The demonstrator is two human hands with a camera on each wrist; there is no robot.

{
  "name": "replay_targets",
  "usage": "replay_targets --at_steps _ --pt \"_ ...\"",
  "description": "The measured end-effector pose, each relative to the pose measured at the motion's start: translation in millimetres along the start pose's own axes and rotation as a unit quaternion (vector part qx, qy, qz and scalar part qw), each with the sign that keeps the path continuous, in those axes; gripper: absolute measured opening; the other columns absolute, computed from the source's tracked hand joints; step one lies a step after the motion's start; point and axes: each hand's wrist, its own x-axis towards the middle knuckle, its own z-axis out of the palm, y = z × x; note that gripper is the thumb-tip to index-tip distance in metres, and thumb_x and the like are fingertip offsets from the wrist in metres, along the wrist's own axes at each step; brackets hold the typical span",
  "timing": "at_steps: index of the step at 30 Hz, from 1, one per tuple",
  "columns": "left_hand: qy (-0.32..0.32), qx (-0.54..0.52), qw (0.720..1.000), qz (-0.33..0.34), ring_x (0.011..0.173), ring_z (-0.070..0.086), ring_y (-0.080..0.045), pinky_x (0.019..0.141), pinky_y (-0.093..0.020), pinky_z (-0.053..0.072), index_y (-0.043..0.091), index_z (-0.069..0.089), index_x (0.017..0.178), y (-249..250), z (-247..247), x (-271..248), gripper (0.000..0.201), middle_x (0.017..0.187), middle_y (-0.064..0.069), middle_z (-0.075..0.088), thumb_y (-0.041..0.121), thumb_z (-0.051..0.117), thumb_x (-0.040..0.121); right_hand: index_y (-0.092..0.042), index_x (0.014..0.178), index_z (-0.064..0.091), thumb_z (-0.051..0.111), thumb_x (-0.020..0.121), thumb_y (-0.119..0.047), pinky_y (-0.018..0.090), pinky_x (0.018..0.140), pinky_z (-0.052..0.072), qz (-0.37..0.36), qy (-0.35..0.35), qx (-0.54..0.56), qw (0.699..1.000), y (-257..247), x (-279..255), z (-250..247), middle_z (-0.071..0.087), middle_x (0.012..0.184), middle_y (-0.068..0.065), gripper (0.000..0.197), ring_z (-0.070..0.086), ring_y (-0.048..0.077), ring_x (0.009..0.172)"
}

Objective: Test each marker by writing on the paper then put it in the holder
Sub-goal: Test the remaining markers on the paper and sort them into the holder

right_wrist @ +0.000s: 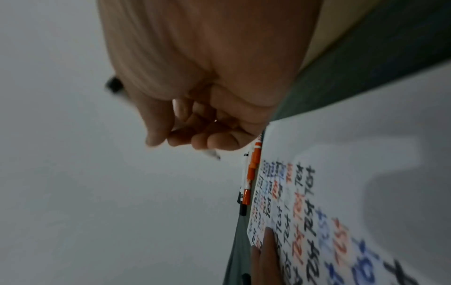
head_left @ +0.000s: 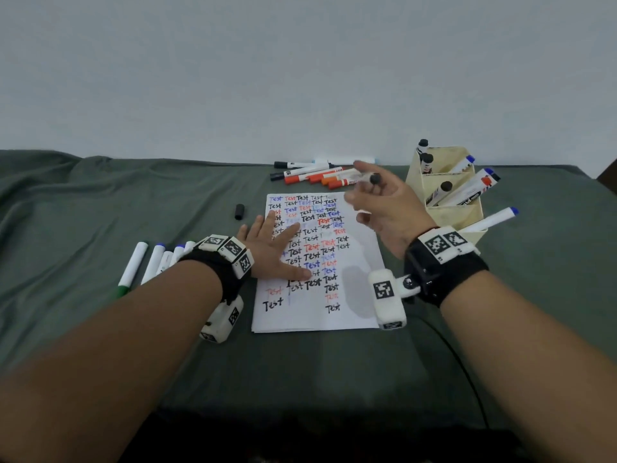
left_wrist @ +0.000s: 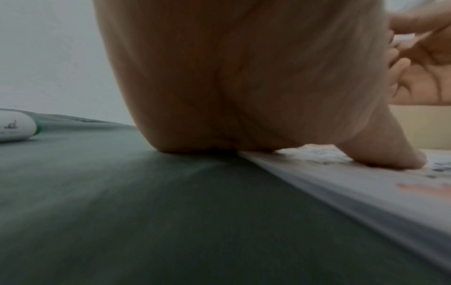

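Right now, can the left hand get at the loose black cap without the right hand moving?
Probably yes. The left hand lies flat on the paper, fingers spread; the black cap lies just beyond its fingertips on bare cloth with nothing between. The right hand, holding a marker, is well clear.

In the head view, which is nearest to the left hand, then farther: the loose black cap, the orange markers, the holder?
From the left hand:
1. Loose black cap, just beyond the fingers.
2. Orange markers, past the paper's far edge.
3. Holder, far right.
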Motion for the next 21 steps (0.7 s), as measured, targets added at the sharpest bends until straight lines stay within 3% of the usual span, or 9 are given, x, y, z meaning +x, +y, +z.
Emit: replay_targets --at_steps 3,6,9,11,12,16,18,21 --pt "0.005 -0.006 1.0 0.001 0.149 -0.029 -0.026 0.121 -0.052 -0.012 0.053 -0.021 0.148 0 1 -1 0.127 0.159 -0.002 -0.036 0.107 0.033 0.046 -0.018 0.11 0.074 0.075 0.091 -0.031 0.023 0.054 0.044 0.056 0.048 0.117 0.99 13 -7 0 0.057 0.071 -0.004 0.023 0.05 0.012 0.063" --pt "0.005 -0.011 1.0 0.002 0.149 -0.028 -0.026 0.12 -0.052 -0.013 0.055 -0.021 0.147 0 1 0 0.132 0.159 0.0 -0.036 0.11 0.029 0.038 -0.017 0.101 0.073 0.064 0.099 -0.04 0.022 0.054 0.047 0.086 0.097 0.165 0.978 29 -13 -3 0.057 0.073 -0.002 0.024 0.05 0.011 0.06" --pt "0.004 -0.015 1.0 0.003 0.149 -0.029 -0.025 0.119 -0.052 -0.013 0.056 -0.022 0.146 -1 2 1 0.133 0.159 0.001 -0.036 0.111 0.028 0.036 -0.009 0.095 0.07 0.064 0.099 -0.03 0.021 0.061 0.057 0.083 0.136 0.21 0.965 43 -19 -6 0.068 0.083 0.007 0.022 0.062 0.014 0.066" --pt "0.005 -0.016 1.0 0.003 0.148 -0.029 -0.025 0.119 -0.052 -0.014 0.057 -0.022 0.145 -2 2 3 0.132 0.159 0.001 -0.037 0.111 0.03 0.037 -0.005 0.093 0.067 0.066 0.098 -0.015 0.022 0.065 0.06 0.064 0.154 0.232 0.958 50 -22 -8 0.071 0.086 0.011 0.011 0.068 0.017 0.071" --pt "0.005 -0.017 1.0 0.003 0.148 -0.03 -0.025 0.118 -0.052 -0.014 0.058 -0.022 0.145 -2 2 3 0.131 0.159 0.002 -0.037 0.111 0.031 0.038 -0.004 0.093 0.065 0.067 0.096 -0.005 0.022 0.066 0.06 0.05 0.156 0.23 0.959 52 -22 -9 0.071 0.084 0.012 0.003 0.07 0.017 0.071" --pt "0.004 -0.018 1.0 0.001 0.148 -0.03 -0.024 0.118 -0.051 -0.015 0.058 -0.023 0.144 -2 2 3 0.131 0.158 0.003 -0.039 0.111 0.031 0.038 -0.007 0.083 0.063 0.068 0.086 0.015 0.021 0.054 0.052 -0.015 0.153 0.122 0.98 59 -22 -10 0.067 0.067 0.008 0.023 0.06 0.016 0.054" --pt "0.005 -0.018 1.0 0.001 0.148 -0.03 -0.024 0.118 -0.051 -0.015 0.058 -0.023 0.144 -2 3 3 0.131 0.158 0.003 -0.039 0.112 0.031 0.037 -0.011 0.077 0.063 0.071 0.079 0.012 0.023 0.05 0.047 -0.036 0.155 0.067 0.985 63 -22 -10 0.066 0.063 0.005 0.025 0.056 0.016 0.051" --pt "0.007 -0.017 1.0 0.0 0.148 -0.03 -0.025 0.118 -0.051 -0.014 0.058 -0.023 0.144 -3 3 3 0.131 0.159 0.003 -0.038 0.112 0.03 0.037 -0.024 0.067 0.068 0.079 0.068 -0.005 0.023 0.05 0.046 -0.036 0.16 0.005 0.986 69 -19 -12 0.065 0.063 0.002 0.022 0.055 0.014 0.05"
